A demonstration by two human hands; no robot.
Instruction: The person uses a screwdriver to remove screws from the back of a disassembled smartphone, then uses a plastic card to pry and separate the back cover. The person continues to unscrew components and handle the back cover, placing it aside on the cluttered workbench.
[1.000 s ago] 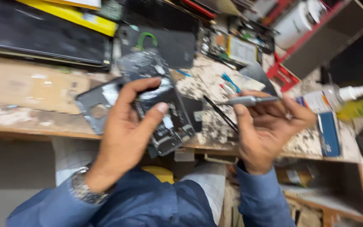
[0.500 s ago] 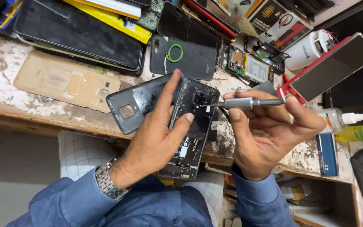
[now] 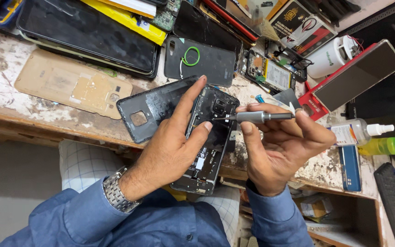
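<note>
I see the opened phone (image 3: 209,142) in the middle of the view, at the near edge of the workbench (image 3: 5,68), with its lower end hanging past the edge over the lap. Its back is off, so the dark inner boards and the camera module are bare. I judge it as light and stiff, but fragile: the exposed parts and thin cables inside will not like pressure. The safe place to hold is the outer frame along the long sides, not the inside.

The left hand (image 3: 172,146) lies over the left half of the phone. Its fingers are spread moderately; the index finger stretches far along the phone's left side and the thumb presses on the inner part near the middle, so the phone is pinned between hand and bench edge. Under this hand, to the left, I see a dark back cover (image 3: 147,112) with a square camera hole; it seems to touch the phone, but I cannot tell for sure.

The right hand (image 3: 277,146) holds a slim grey screwdriver (image 3: 257,117) almost level. The thumb and the first fingers are closed narrowly around its handle, and the fine tip points left to a spot just below the camera module. The tool looks light and smooth, so the grip near its front gives best control.
</note>
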